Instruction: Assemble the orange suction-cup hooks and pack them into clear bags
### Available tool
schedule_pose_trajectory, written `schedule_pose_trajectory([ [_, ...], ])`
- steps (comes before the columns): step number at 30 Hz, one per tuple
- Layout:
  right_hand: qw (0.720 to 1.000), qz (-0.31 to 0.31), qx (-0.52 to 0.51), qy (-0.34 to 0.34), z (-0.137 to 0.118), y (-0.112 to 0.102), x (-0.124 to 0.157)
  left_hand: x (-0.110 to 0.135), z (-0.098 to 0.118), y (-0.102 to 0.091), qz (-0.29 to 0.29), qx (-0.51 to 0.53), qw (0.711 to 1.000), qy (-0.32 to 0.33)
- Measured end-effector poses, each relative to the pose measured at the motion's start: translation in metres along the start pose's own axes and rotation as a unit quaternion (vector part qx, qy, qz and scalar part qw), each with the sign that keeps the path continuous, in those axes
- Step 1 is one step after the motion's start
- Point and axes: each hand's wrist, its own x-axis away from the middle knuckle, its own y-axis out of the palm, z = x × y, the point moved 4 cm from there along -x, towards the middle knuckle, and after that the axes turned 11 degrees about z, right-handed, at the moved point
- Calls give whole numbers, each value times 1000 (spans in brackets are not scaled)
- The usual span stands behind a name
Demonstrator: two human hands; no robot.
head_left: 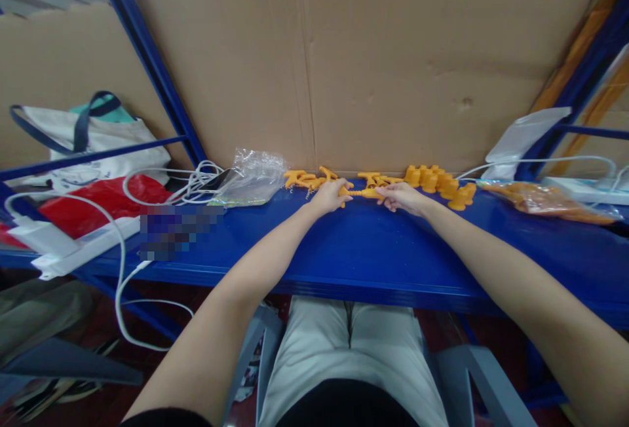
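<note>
Above the blue tabletop [363, 243], an orange plastic piece [363, 192] stretches between my two hands. My left hand [328, 198] is closed around its left end, which has a crossbar-like handle. At the other end, the fingers of my right hand [403, 198] pinch the piece. What kind of item it is I cannot make out. Behind my left hand lie several orange handle-shaped parts [296, 179], with small chains beside them. More such parts [369, 177] lie just behind the held piece. Orange flared, cup-like pieces [429, 181] stand in a cluster right of my right hand.
A clear plastic bag [258, 175] lies left of the parts, near coiled white cables [199, 181]. A power strip [88, 247], red bag [105, 204] and canvas tote [108, 145] are further left. A bag of orange pieces [550, 201] lies right. Cardboard [368, 67] walls the back.
</note>
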Motion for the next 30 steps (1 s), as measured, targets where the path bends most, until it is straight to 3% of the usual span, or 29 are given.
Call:
schedule_pose_trajectory([
  [6,995,31,-43,83,-5,4,5,1,4,-2,-10,-13,1000,5],
  [13,978,8,-57,199,-4,11,7,1,8,-2,9,-29,998,50],
  [26,975,-26,-43,215,-3,9,9,-2,0,2,6,-18,999,38],
  [30,980,-5,-83,182,-4,5,7,-2,-3,0,7,-25,1000,17],
])
